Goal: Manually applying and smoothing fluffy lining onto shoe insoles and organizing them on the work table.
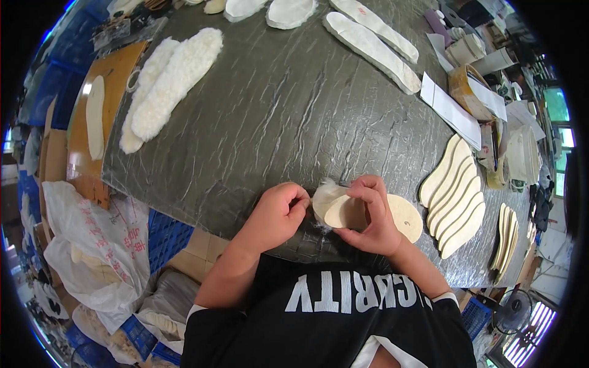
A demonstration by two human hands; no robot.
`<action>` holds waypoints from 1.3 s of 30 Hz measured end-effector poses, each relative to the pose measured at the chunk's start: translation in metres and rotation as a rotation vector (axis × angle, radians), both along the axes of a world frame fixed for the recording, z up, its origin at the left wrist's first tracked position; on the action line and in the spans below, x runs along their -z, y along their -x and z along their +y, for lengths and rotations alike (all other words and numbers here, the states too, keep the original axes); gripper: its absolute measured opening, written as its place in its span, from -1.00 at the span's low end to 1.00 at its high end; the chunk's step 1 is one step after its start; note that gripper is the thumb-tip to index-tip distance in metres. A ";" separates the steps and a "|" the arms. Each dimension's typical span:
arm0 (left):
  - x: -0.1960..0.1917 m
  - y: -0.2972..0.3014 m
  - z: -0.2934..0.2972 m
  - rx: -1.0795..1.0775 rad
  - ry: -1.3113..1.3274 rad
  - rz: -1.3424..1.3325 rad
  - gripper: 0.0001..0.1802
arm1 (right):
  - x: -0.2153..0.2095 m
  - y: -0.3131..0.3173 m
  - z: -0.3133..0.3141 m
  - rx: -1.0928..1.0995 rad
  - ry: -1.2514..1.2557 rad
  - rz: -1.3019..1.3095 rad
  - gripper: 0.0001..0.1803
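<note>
My right hand [375,214] is closed around a pale insole [346,211] near the table's front edge. White fleece [329,195] shows along this insole's upper left side. Its other end, a rounded flat piece [405,219], comes out to the right beyond my fingers, though I cannot tell for certain that it is the same insole. Just left of the fleece, my left hand [283,213] makes a pinch between thumb and forefinger. What sits in that pinch, if anything, is too small to make out.
Fluffy white insoles [175,86] lie at the table's left. More pale insoles [371,52] lie at the back. A fanned row of cream insoles [454,199] and a smaller stack [505,242] are on the right. Paper sheets [451,110] and a tape roll [469,92] crowd the right edge.
</note>
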State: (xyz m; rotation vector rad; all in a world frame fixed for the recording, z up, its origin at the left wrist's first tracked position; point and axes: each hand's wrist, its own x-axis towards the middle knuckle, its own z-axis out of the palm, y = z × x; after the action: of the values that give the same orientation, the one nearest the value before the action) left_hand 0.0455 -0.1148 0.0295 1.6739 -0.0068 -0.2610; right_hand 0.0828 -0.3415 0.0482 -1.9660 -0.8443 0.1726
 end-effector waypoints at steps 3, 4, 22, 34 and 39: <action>-0.015 -0.001 -0.001 -0.061 0.175 0.196 -0.87 | 0.001 0.000 0.000 0.011 -0.024 -0.026 -0.20; -0.020 -0.002 -0.002 -0.108 0.290 0.326 -0.85 | 0.000 -0.001 0.000 0.022 -0.008 -0.031 -0.18; -0.028 -0.019 -0.033 -0.058 0.153 0.148 -0.89 | -0.004 -0.010 -0.008 0.067 -0.079 -0.043 -0.63; 0.003 -0.023 -0.024 -0.188 0.113 0.219 -0.83 | -0.023 -0.018 -0.030 -0.205 -0.401 0.290 -0.83; -0.005 -0.023 -0.019 -0.165 0.305 0.201 -0.79 | -0.015 -0.015 -0.030 -0.106 -0.413 0.303 -0.82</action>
State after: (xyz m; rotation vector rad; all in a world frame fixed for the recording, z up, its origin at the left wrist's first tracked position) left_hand 0.0682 -0.1341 0.0346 1.3318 0.2304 -0.2872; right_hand 0.0983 -0.3719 0.0631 -1.4665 -0.7184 0.3222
